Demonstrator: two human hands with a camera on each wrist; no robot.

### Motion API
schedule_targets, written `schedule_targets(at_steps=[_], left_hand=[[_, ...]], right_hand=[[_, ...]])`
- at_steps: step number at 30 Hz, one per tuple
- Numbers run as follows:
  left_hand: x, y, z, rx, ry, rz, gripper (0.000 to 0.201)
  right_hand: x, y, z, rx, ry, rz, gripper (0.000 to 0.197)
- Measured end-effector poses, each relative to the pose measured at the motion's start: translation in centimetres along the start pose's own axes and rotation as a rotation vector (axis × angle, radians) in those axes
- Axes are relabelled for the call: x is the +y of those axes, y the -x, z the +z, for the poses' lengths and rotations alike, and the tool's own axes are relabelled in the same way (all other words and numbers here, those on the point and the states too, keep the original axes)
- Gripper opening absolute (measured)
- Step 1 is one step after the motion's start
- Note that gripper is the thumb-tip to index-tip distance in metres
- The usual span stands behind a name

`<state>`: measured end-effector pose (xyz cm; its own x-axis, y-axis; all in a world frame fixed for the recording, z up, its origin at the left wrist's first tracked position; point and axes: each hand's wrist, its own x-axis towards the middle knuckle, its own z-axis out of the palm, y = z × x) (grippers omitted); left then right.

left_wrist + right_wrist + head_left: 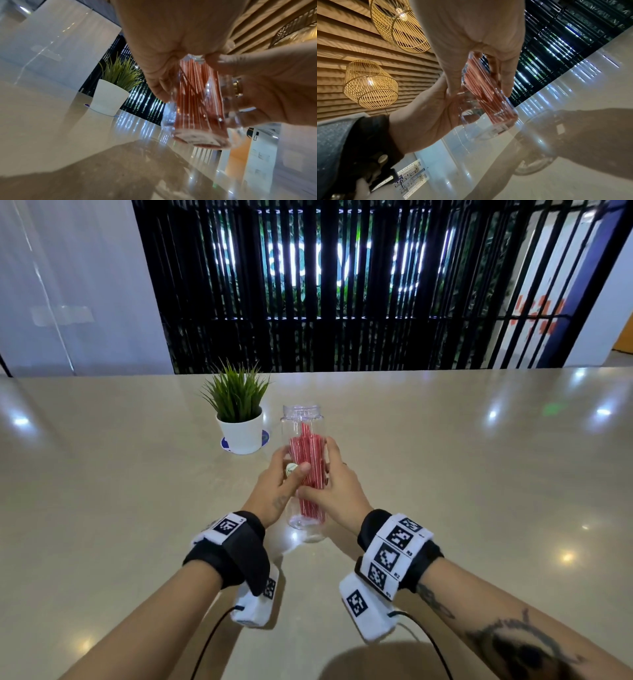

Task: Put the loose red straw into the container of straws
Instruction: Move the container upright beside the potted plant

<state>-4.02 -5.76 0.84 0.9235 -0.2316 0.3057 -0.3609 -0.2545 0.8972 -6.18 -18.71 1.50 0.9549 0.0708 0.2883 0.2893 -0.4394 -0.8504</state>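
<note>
Wristbands first, nearest you, then your two hands wrapped round the clear container (301, 440): left hand (277, 484) curled on its left side, right hand (334, 486) curled on the right, thumbs across the front. Between your palms stands the bundle of red straws (308, 470), long axes upright, tips pointing up toward the open mouth above your fingers. One straw (304, 431) pokes higher than the rest; whether that's the loose one, you can't tell. No straw lies on the desk (479, 491) near either hand, so this looks like the closing step. Next, judge it: steady the container, settle the base flat, then ease both hands off. Beyond your left fingers sits a potted plant (239, 412).
</note>
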Motion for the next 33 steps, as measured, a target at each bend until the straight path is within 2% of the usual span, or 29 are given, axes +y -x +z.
schedule_targets(at_steps=[1, 3, 5, 6, 9, 13, 15, 17, 19, 21, 23, 26, 28, 30, 33], left_hand=[[0.0, -0.5, -0.2, 0.002, -0.004, 0.019, 0.061], [0.3, -1.5, -0.8, 0.005, 0.003, 0.061, 0.075], [0.6, -2.8, -2.0, 0.005, 0.034, 0.096, 0.093], [0.7, -3.5, -2.6, -0.006, 0.056, 0.106, 0.095], [0.7, -5.8, -4.8, -0.041, 0.065, 0.130, 0.088], [0.1, -8.6, -6.4, -0.016, 0.076, 0.183, 0.081], [-0.3, -9.9, -6.8, -0.008, 0.103, 0.176, 0.073], [-0.8, -11.2, -7.1, -0.018, 0.091, 0.154, 0.053], [-1.5, -12.6, -7.5, 0.028, 0.045, 0.143, 0.038], [-2.5, -13.9, -7.7, 0.082, 0.009, 0.152, 0.040], [-3.0, -14.6, -7.6, 0.115, -0.006, 0.179, 0.044], [-2.9, -15.3, -6.6, 0.141, -0.023, 0.203, 0.040], [-2.8, -15.7, -5.8, 0.099, 0.009, 0.147, 0.026], [-3.0, -16.4, -5.1, 0.038, 0.020, 0.104, 0.002], [-4.4, -17.7, -4.5, 0.025, 0.022, 0.035, 0.027]], right_hand=[[-0.2, -0.5, 0.2, 0.009, 0.009, -0.006, 0.081], [-0.7, -1.7, 0.4, -0.002, 0.021, -0.020, 0.079], [-1.6, -3.3, 0.3, -0.063, 0.003, -0.026, 0.084], [-2.1, -4.1, -0.1, -0.112, -0.025, -0.019, 0.087], [-3.5, -6.6, -1.0, -0.257, -0.114, 0.060, 0.075], [-4.8, -10.3, -0.9, -0.307, -0.255, 0.184, 0.059], [-4.9, -11.8, -0.4, -0.290, -0.251, 0.188, 0.057], [-4.6, -12.9, -0.1, -0.237, -0.209, 0.175, 0.059], [-4.0, -13.7, 0.3, -0.148, -0.200, 0.157, 0.058], [-3.1, -14.4, 0.9, -0.061, -0.175, 0.128, 0.062], [-2.1, -15.3, 1.7, 0.015, -0.101, 0.084, 0.076], [-0.8, -16.9, 2.5, 0.121, -0.005, 0.056, 0.085], [0.0, -17.9, 2.7, 0.170, 0.042, 0.066, 0.085], [0.8, -19.0, 2.8, 0.178, 0.100, 0.070, 0.082], [2.0, -20.7, 3.1, 0.142, 0.184, 0.086, 0.079]])
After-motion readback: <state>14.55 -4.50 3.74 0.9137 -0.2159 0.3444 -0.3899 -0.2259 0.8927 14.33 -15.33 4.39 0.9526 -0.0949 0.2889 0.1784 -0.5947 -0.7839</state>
